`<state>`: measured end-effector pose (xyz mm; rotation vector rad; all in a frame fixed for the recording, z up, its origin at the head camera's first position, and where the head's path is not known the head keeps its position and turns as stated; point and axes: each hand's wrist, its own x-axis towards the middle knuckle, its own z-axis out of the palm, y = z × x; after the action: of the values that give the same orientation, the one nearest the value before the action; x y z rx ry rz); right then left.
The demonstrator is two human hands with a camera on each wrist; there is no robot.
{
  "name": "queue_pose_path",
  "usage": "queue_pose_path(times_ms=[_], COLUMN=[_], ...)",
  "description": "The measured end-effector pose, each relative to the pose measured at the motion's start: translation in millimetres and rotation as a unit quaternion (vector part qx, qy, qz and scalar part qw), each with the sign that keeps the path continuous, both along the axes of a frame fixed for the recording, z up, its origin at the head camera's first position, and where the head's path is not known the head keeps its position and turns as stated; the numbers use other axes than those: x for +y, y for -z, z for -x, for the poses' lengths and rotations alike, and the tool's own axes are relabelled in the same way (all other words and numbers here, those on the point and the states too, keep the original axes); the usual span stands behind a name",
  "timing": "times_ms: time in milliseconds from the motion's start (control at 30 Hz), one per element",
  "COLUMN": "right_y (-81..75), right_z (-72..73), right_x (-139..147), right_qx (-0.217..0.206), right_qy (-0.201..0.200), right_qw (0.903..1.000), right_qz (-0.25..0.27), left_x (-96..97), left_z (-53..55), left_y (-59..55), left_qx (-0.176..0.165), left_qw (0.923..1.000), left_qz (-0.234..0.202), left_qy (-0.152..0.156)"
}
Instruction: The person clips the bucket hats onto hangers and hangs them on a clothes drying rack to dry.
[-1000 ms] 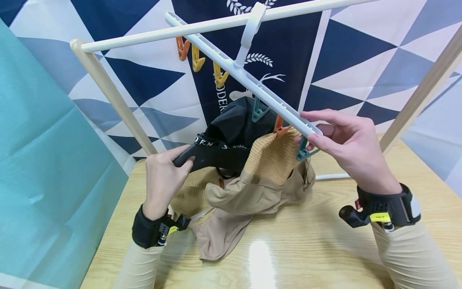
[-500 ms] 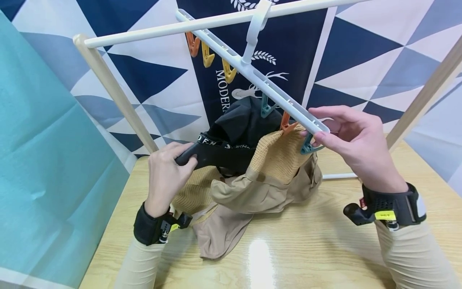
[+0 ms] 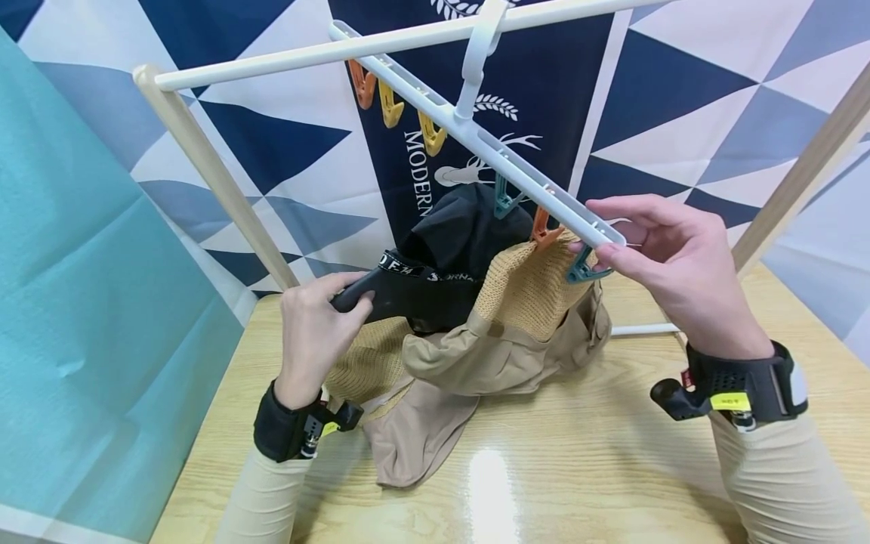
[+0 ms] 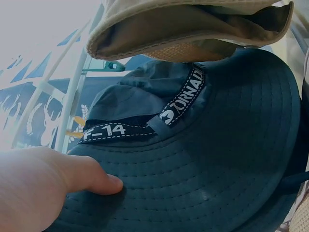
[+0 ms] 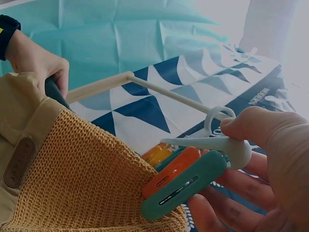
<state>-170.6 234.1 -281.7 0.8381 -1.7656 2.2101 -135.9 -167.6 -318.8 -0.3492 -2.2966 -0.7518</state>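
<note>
My left hand point(image 3: 316, 329) pinches the brim of a black hat point(image 3: 435, 295), thumb on top. White lettering runs along the hat's band point(image 4: 181, 96), plain in the left wrist view. My right hand point(image 3: 680, 264) grips the near end of a pale blue clip hanger point(image 3: 516, 174), fingers and thumb around the bar. From this end a tan knit hat point(image 3: 526, 302) hangs at an orange clip point(image 3: 544, 229). A teal clip point(image 5: 186, 186) lies close beside the orange one, against the knit; whether it bites the cloth, I cannot tell.
The hanger hooks over a white rod point(image 3: 319, 53) of a wooden-legged rack point(image 3: 217, 174). Yellow clips point(image 3: 390, 106) and another orange clip point(image 3: 362, 83) hang at its far end. More tan knit and beige cloth point(image 3: 421, 442) lies on the wooden table point(image 3: 564, 483).
Over the last second the hanger's near end, my right hand and the tan hat have shifted slightly right in the head view. My left hand keeps its hold on the black hat.
</note>
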Motion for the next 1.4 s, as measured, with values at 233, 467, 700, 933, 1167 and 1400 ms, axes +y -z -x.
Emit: queue_pose_path(times_ms=[233, 467, 700, 933, 1167, 1400], right_y=[0.3, 5.4, 11.6, -8.1, -26.1, -37.9], right_z=[-0.5, 7.0, 23.9, 32.5, 49.7, 78.3], right_x=[-0.2, 7.9, 28.8, 34.1, 36.0, 40.7], right_qx=[-0.003, 0.011, 0.011, -0.026, -0.033, 0.030], right_qy=[0.002, -0.015, -0.067, -0.007, 0.000, -0.103], right_qw=[1.0000, 0.9998, 0.9966, 0.9972, 0.9874, 0.9761], right_qz=[0.001, 0.004, 0.047, -0.069, -0.155, -0.189], left_x=[3.6, 5.4, 5.5, 1.0, 0.1, 2.2], left_z=[0.7, 2.6, 2.5, -1.2, -2.7, -1.7], left_y=[4.0, 6.1, 2.9, 0.8, -0.1, -1.6], left_qx=[0.008, 0.013, 0.006, -0.003, -0.006, -0.004], left_qw=[0.9997, 0.9995, 0.9993, 0.9995, 0.9995, 0.9995], left_qz=[0.017, 0.019, 0.024, 0.020, 0.021, 0.021], left_qy=[0.019, 0.022, 0.026, 0.025, 0.023, 0.024])
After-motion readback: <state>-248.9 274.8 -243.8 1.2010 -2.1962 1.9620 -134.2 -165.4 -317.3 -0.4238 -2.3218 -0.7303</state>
